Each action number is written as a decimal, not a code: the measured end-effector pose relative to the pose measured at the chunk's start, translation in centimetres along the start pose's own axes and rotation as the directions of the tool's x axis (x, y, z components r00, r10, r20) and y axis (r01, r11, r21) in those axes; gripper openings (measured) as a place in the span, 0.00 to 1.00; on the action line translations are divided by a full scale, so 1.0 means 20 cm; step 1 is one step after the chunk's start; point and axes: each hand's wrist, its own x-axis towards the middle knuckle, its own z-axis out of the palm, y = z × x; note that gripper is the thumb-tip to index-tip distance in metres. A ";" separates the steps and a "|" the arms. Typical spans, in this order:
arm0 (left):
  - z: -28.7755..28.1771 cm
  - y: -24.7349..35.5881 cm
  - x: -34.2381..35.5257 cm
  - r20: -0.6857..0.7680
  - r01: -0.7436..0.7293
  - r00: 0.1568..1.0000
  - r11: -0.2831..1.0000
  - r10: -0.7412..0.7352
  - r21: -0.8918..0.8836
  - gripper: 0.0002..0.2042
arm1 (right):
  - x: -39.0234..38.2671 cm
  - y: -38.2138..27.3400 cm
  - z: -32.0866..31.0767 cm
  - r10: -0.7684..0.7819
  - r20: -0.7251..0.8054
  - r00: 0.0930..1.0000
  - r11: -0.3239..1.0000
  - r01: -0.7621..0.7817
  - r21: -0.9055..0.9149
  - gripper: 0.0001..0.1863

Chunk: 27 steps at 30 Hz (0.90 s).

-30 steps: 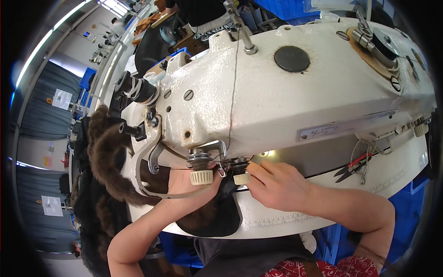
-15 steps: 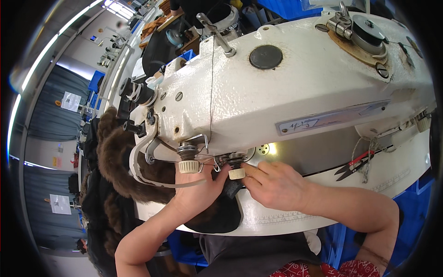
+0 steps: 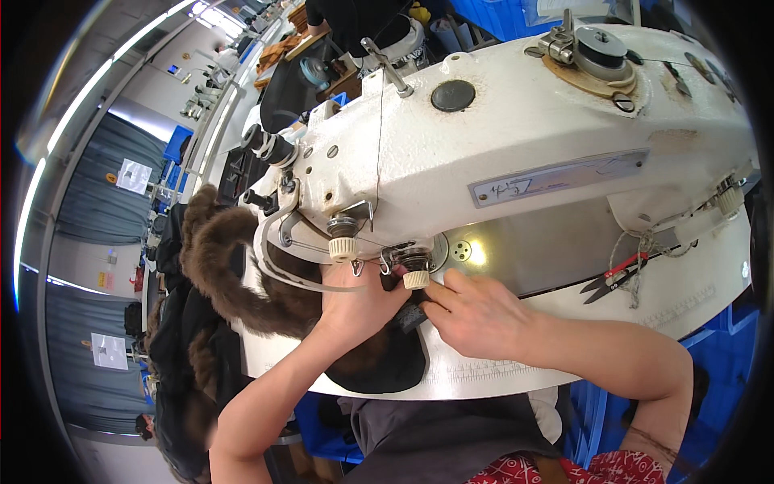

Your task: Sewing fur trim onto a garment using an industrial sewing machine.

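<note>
A white sewing machine (image 3: 516, 129) spans the view, its tension knobs (image 3: 416, 279) low at the front. Behind them my left hand (image 3: 359, 302) presses into a black piece of material (image 3: 387, 371) with brown fur, fingers partly hidden under the machine head. My right hand (image 3: 472, 310) is beside it, fingers bent onto a dark strip (image 3: 409, 319) of that material by the needle area. A longer brown fur piece (image 3: 214, 258) loops out to the left of the machine. Red-handled snips (image 3: 613, 274) with a cord lie on the white table (image 3: 516, 375) at right.
Dark garments with fur (image 3: 177, 363) are piled at left beside grey curtains (image 3: 97, 177). Blue bins (image 3: 717, 347) stand under the table at right and beyond the machine (image 3: 504, 16). A co-worker (image 3: 355, 24) in dark clothing is behind the machine, among further benches.
The view has shifted, showing more of the steel plate under the arm. My left hand has risen slightly toward the needle area along with the black material; my right hand stays bent beside it.
</note>
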 end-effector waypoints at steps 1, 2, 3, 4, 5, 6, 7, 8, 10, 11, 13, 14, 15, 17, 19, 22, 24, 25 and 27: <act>-0.01 0.00 0.01 0.028 0.019 0.999 0.997 -0.017 -0.079 0.15 | 0.00 0.00 0.00 0.013 0.028 1.000 1.000 -0.013 0.013 0.11; -0.01 0.00 0.01 0.083 0.054 0.996 0.988 -0.042 -0.148 0.16 | 0.00 0.00 -0.01 0.004 0.014 1.000 0.998 -0.004 0.062 0.12; -0.01 0.00 0.01 0.088 0.070 0.994 0.987 -0.058 -0.142 0.16 | 0.00 0.01 -0.01 -0.005 0.000 1.000 0.994 0.005 0.110 0.14; -0.01 -0.01 0.01 0.116 0.097 0.990 0.987 -0.082 -0.128 0.16 | 0.00 0.01 -0.02 -0.018 -0.030 0.999 0.988 0.022 0.152 0.16; -0.01 -0.01 0.01 0.143 0.116 0.985 0.986 -0.098 -0.123 0.16 | 0.00 0.02 -0.02 -0.021 -0.024 0.999 0.985 0.025 0.168 0.17; -0.01 -0.01 0.01 0.104 0.091 0.991 0.988 -0.079 -0.123 0.16 | 0.00 0.03 -0.03 -0.032 -0.033 0.999 0.983 0.037 0.179 0.19; -0.01 -0.02 0.00 0.068 0.065 0.996 0.989 -0.057 -0.132 0.17 | 0.00 0.04 -0.03 -0.035 -0.013 0.999 0.982 0.036 0.185 0.20; -0.01 -0.01 -0.01 0.031 0.039 0.999 0.990 -0.035 -0.138 0.17 | 0.00 0.04 -0.03 -0.035 -0.031 0.999 0.978 0.040 0.204 0.20; 0.00 0.00 -0.05 -0.119 -0.055 0.992 0.998 0.050 -0.034 0.18 | 0.00 0.04 -0.02 -0.013 -0.014 1.000 0.973 0.016 0.231 0.19; 0.01 0.00 -0.06 -0.116 -0.042 0.992 0.999 0.044 0.022 0.19 | 0.00 0.04 -0.01 -0.011 -0.018 1.000 0.983 0.014 0.181 0.18; 0.02 0.00 -0.07 -0.172 -0.101 0.979 0.994 0.107 0.045 0.19 | 0.01 0.02 0.01 -0.017 -0.020 1.000 0.996 0.018 0.087 0.16; 0.03 0.00 -0.07 -0.166 -0.099 0.980 0.994 0.106 0.055 0.19 | 0.00 0.01 0.02 -0.004 -0.022 1.000 0.999 0.005 0.051 0.15; 0.04 0.00 -0.08 -0.128 -0.055 0.990 0.995 0.065 0.079 0.19 | 0.00 0.01 0.02 -0.001 -0.025 1.000 1.000 0.002 0.013 0.15; 0.06 -0.01 -0.08 -0.186 -0.092 0.977 0.994 0.103 0.066 0.20 | 0.01 0.00 0.02 -0.005 -0.033 0.999 1.000 0.004 -0.021 0.15; 0.08 -0.02 -0.09 -0.183 -0.099 0.976 0.990 0.116 0.098 0.31 | 0.01 0.01 0.01 -0.006 -0.036 0.999 1.000 0.005 -0.018 0.16; 0.09 -0.04 -0.08 -0.146 -0.186 0.961 0.941 0.234 0.283 0.33 | 0.02 0.02 -0.03 -0.008 0.030 1.000 0.985 0.003 0.173 0.16; 0.09 -0.04 -0.06 -0.048 -0.245 0.964 0.941 0.263 0.231 0.29 | 0.03 0.04 -0.05 -0.013 0.041 0.999 0.966 0.002 0.257 0.16; 0.08 -0.04 -0.06 0.073 -0.197 0.980 0.965 0.187 0.176 0.25 | 0.03 0.06 -0.06 -0.021 0.046 0.999 0.954 0.006 0.301 0.16; 0.05 -0.03 -0.06 0.094 -0.017 0.995 0.989 0.031 -0.145 0.17 | 0.04 0.08 -0.05 -0.052 0.026 0.998 0.946 0.041 0.322 0.15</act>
